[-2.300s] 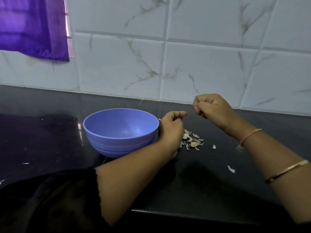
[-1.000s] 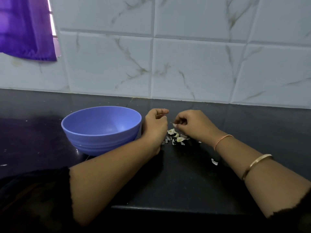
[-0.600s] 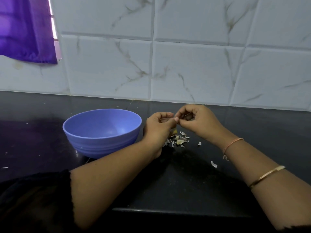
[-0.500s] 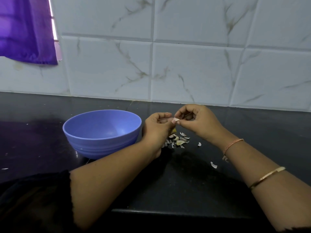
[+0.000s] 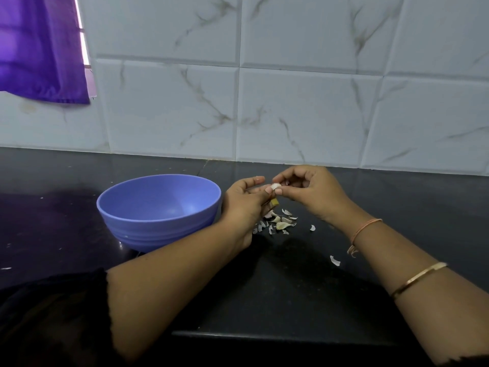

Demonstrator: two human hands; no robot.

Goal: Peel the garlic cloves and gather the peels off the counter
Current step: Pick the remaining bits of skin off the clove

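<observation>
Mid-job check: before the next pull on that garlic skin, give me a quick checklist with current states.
1. Small white garlic clove pinched between left hand and right hand: ok.
2. Clove held above the black stone counter, over the heap of pale garlic peels: ok.
3. Round blue plastic bowl beside the left hand, upright: ok.
4. Peels gathered: not ok; two stray flakes lie apart from the heap.
5. How much skin remains on the clove: cannot tell.
6. Small yellowish piece under the left fingers: cannot tell what it is.
</observation>
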